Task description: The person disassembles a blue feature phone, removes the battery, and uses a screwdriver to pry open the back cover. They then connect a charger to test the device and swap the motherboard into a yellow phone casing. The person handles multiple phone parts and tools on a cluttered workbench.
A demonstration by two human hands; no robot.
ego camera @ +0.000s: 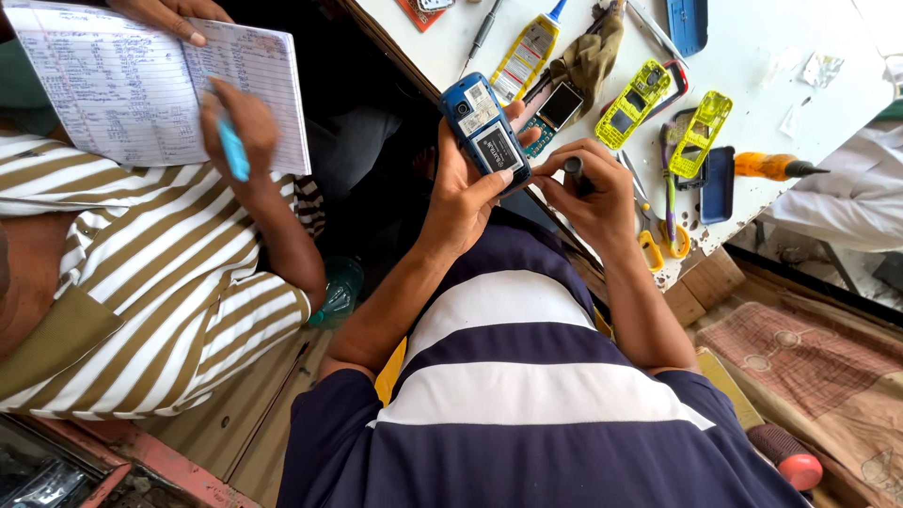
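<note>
My left hand [467, 183] grips a blue mobile phone [484, 130] with its back cover off, the inner label side facing up. My right hand [591, 193] is closed around the dark handle of a small screwdriver [573, 173], right beside the phone's lower end. Both hands hover over my lap at the edge of a white worktable [752, 75]. On the table just beyond the phone lies an opened phone with a small screen [559, 106].
Yellow phone shells [635, 103], a blue cover [688, 23], a dark blue casing [718, 183], an orange-handled screwdriver [771, 166], scissors with yellow handles [658, 246] and a rag [593, 52] litter the table. At left a person in a striped shirt writes in a notebook [141, 80] with a blue pen [232, 150].
</note>
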